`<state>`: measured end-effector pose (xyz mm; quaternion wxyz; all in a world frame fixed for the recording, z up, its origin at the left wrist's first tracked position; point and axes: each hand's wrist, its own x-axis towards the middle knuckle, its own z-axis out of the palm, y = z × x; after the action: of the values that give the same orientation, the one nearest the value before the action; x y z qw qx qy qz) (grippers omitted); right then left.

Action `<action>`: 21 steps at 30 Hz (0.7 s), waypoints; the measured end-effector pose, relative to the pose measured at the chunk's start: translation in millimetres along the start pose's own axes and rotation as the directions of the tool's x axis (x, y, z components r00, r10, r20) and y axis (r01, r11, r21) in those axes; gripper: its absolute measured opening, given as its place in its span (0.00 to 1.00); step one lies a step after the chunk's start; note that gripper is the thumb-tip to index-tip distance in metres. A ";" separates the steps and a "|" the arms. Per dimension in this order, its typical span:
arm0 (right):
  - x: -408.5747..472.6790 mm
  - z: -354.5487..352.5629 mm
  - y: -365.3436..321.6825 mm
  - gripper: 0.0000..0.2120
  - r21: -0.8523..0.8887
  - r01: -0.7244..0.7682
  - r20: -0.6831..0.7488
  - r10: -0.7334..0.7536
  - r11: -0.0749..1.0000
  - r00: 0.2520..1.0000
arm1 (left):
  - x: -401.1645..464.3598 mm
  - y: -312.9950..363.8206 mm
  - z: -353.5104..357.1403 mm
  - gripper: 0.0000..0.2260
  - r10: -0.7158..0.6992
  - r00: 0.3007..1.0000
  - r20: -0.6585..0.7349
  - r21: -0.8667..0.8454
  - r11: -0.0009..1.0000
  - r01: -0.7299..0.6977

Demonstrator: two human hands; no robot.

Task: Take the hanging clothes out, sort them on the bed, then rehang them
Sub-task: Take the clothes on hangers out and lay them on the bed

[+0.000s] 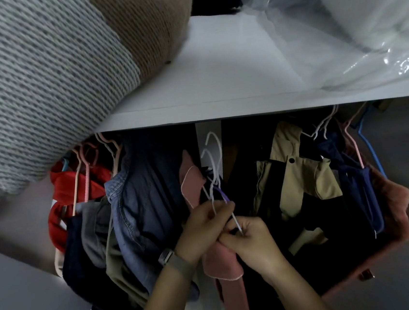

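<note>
Inside the wardrobe, my left hand point(201, 227) grips a bundle of white and purple hangers point(213, 169) just below their hooks. My right hand point(251, 240) pinches a white hanger wire right beside it, over a pink garment point(222, 261) that hangs down between my wrists. A denim shirt point(137, 202) and red, grey and navy clothes point(79, 218) hang to the left. A beige and black jacket point(299, 182), navy clothes and a rust-coloured fuzzy garment point(393, 210) hang to the right.
A white shelf point(228, 76) runs above the rail. On it lie a grey and tan knitted blanket point(50, 70) at the left and white bedding in clear plastic point(361, 24) at the right. Pink and blue hangers point(366, 143) hook at the far right.
</note>
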<state>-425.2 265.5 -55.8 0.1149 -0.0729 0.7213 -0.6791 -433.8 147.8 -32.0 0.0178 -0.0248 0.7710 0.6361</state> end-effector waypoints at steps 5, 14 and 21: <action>-2.1 -1.3 1.7 0.07 0.014 0.028 -0.011 -0.028 1.000 1.000 | 9.8 0.9 7.9 0.12 -0.095 0.995 -0.042 -0.019 0.995 0.095; -2.5 -5.0 -13.2 0.05 -0.048 0.052 0.081 -0.048 0.997 0.996 | 4.5 -4.2 3.9 0.07 -0.085 0.980 -0.180 -0.345 0.938 0.018; 6.3 -46.1 9.4 0.21 -0.437 -0.059 0.035 0.082 0.898 0.996 | 7.7 4.5 -6.7 0.07 -0.078 0.974 -0.212 -0.479 0.877 -0.035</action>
<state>-443.1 308.9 -63.1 0.1391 -0.0882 0.8537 -0.4940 -441.8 142.0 -26.8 -0.0692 -0.1089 0.5859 0.8000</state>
